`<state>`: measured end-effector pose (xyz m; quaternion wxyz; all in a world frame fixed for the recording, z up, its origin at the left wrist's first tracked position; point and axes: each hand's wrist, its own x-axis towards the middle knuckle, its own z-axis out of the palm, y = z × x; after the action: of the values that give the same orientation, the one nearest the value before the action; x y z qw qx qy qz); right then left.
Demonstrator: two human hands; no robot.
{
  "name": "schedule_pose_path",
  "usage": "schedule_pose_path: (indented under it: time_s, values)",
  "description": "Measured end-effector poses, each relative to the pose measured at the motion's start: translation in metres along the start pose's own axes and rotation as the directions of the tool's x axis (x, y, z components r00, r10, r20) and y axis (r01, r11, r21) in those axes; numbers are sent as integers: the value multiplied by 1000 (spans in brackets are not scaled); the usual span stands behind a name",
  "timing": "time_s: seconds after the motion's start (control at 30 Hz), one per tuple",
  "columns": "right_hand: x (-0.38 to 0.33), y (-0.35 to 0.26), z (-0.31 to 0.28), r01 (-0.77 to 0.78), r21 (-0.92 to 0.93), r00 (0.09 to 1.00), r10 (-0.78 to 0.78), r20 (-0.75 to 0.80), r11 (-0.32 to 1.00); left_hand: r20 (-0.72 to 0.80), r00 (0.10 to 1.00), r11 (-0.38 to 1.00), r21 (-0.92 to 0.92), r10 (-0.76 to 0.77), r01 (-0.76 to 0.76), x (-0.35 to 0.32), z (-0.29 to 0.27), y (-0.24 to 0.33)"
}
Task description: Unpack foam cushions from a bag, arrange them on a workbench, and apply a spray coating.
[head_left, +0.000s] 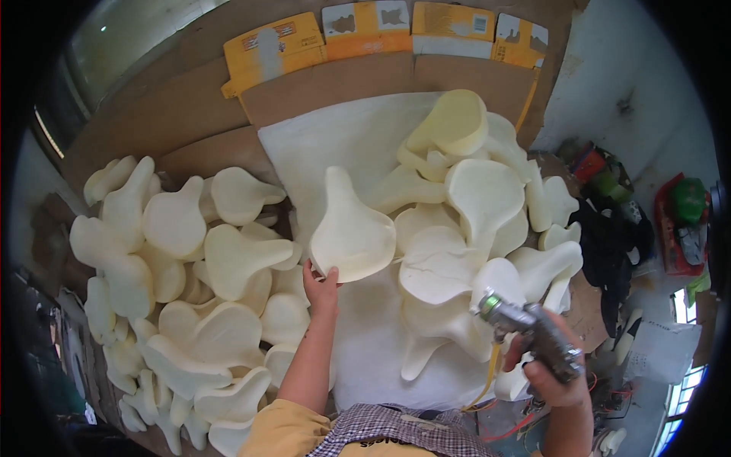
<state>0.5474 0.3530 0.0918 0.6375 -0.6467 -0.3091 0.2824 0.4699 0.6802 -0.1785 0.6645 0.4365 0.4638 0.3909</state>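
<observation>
Your left hand (323, 280) grips the rear edge of a cream foam saddle pad (350, 228) on the white sheet (320, 145); its long axis points away from you. Your right hand (554, 373) clenches the spray gun (525, 327), nozzle aimed left toward the pad.

Matt, smooth cream foam pad (352, 232) at the left hand (322, 288); worn metal spray gun (529, 333) in the right hand (554, 371); beneath, white cloth-like sheet (327, 141) on brown cardboard (175, 114).
</observation>
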Motion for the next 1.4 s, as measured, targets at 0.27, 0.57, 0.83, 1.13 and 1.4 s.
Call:
schedule_pose_path:
  time_s: [0.27,0.57,0.83,1.13,1.4]
  values:
    - [-33,2,-18,-140,-188,961,179,210,972,-61,990,986,123,125,-117,-27,-42,4]
    - [-73,16,-48,45,79,997,-40,-67,996,5,997,741,-669,82,-58,-23,-53,94]
    - [-109,23,-76,-127,49,992,126,20,991,321,811,872,202,-489,446,-91,79,-43]
    - [-118,23,-100,-33,-47,988,40,152,998,99,676,571,455,730,-683,-92,-7,137]
    - [-111,9,-100,94,-103,962,-63,266,990,-116,701,639,533,704,-554,-95,-77,145]
